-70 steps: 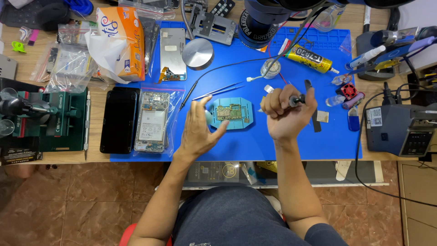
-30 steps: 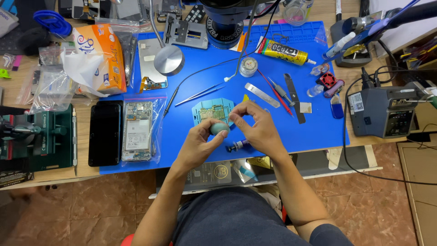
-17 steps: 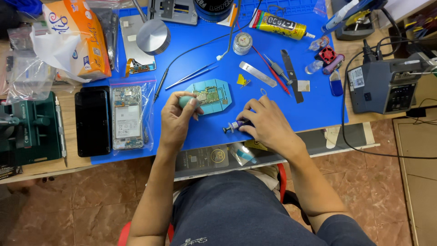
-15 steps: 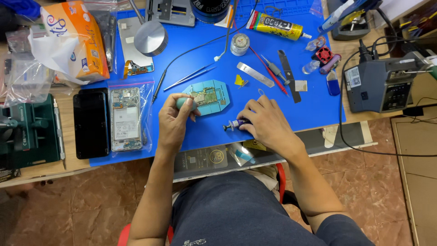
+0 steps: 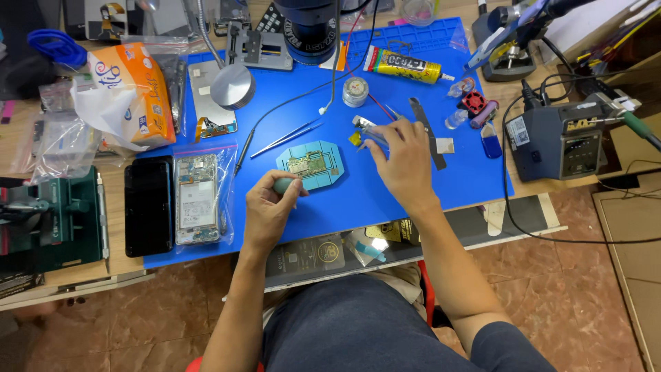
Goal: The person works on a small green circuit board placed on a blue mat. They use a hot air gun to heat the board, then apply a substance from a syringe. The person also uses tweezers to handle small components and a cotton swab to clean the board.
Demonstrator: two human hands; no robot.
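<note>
I look down at my two hands over a blue mat (image 5: pixel 385 200) on the desk (image 5: pixel 530 189). My left hand (image 5: pixel 268 210) is curled, and its grip is closed around a small teal handle (image 5: pixel 284 184) that pokes out by my thumb. This hand sits just beside the teal holder (image 5: pixel 310 165), at its lower left corner. The holder lies flat near the middle of the mat, and a little circuit board (image 5: pixel 303 165) sits in the middle of it. My right hand (image 5: pixel 403 162) is to the right of the holder. Its fingertips pinch a thin metal tool (image 5: pixel 365 127) that sticks out up and to the left, so this grip is narrow and holding the tool. I cannot tell if the tool's end touches the mat. Near that hand lie a long dark flat tool (image 5: pixel 423 124) and a small round tin (image 5: pixel 355 91). Farther up is a yellow glue tube (image 5: pixel 406 67). Long silver tweezers (image 5: pixel 286 140) lie up and left of the holder. At the left edge of the mat I see a black phone (image 5: pixel 148 207) and an opened phone in a clear bag (image 5: pixel 197 200), side by side.
</note>
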